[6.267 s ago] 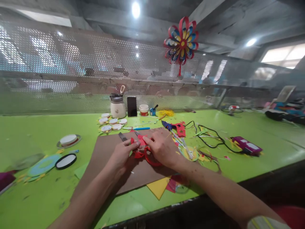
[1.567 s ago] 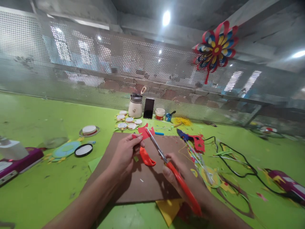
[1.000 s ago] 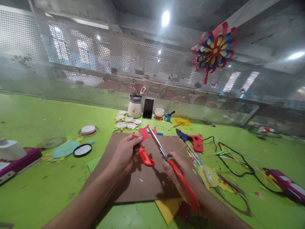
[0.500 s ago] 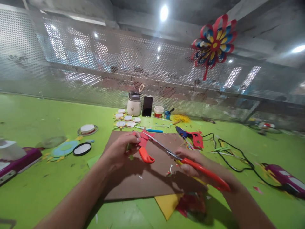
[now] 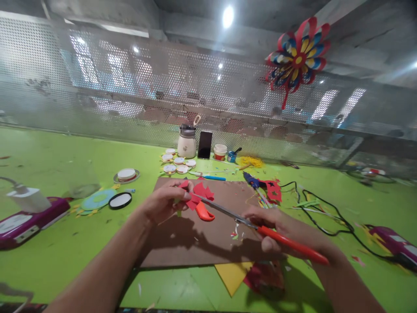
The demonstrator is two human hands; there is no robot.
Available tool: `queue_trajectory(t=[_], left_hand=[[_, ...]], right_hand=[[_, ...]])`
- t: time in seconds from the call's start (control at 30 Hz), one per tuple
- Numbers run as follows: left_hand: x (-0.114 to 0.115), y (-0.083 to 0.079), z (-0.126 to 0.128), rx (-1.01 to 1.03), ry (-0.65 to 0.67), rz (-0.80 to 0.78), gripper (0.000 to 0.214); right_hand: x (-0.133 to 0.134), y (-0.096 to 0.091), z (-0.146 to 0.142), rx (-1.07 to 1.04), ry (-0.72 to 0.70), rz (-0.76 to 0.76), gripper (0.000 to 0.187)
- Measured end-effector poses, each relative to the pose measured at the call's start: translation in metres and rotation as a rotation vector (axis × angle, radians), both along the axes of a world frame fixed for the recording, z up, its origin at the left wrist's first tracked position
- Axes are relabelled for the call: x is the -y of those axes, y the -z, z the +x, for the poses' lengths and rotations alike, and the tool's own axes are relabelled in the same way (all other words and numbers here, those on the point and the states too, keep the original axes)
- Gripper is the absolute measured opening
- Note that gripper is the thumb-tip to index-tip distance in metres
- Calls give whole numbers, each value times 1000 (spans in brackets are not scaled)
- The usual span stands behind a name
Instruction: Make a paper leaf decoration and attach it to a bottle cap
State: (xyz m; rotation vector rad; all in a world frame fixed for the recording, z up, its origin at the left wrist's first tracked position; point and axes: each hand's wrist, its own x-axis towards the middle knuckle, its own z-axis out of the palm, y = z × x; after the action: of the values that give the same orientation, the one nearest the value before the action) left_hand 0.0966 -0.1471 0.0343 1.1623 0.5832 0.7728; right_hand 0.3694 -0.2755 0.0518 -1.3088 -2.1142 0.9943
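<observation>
My left hand (image 5: 166,200) pinches a piece of red paper (image 5: 202,192) whose edge is cut into several flaps. In my right hand (image 5: 270,224) is a pair of scissors (image 5: 234,214) with long metal blades and red handles. The blades point left, with their tips at the red paper near my left fingers. Below the paper, an orange-red curved object (image 5: 205,211), perhaps a cutter's handle, lies on the brown board (image 5: 182,248). Small paper scraps (image 5: 234,234) are scattered on the board beneath the scissors.
A glue gun (image 5: 250,180) and a red star-cut piece (image 5: 273,191) lie right of the board, by a black cord (image 5: 329,208). Behind stand a white jug (image 5: 186,145), a phone (image 5: 205,145) and paper cups (image 5: 220,152). A purple power strip (image 5: 39,221) sits left.
The red paper has turned and its cut flaps now spread out to the right. The scissors have shifted slightly right and down. The whole view has moved a little.
</observation>
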Motion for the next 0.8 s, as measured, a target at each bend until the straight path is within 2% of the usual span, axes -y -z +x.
queue_trajectory(t=[0.13,0.27,0.53,0.7,0.8], left_hand=[[0,0,0,14,3,5,10],[2,-3,1,3,-23,-11,11],[3,-5,3,-17,-22,0,13],[0,-1,5,-11,1,12,13],[-2,1,6,-22,-4,5,12]], right_hand=[[1,1,-1,29,-12,69,39],[1,2,-1,58,3,65,41],[1,1,-4,7,79,-86,38],[1,2,-6,79,84,37,32],[0,4,-7,96,92,61,26]])
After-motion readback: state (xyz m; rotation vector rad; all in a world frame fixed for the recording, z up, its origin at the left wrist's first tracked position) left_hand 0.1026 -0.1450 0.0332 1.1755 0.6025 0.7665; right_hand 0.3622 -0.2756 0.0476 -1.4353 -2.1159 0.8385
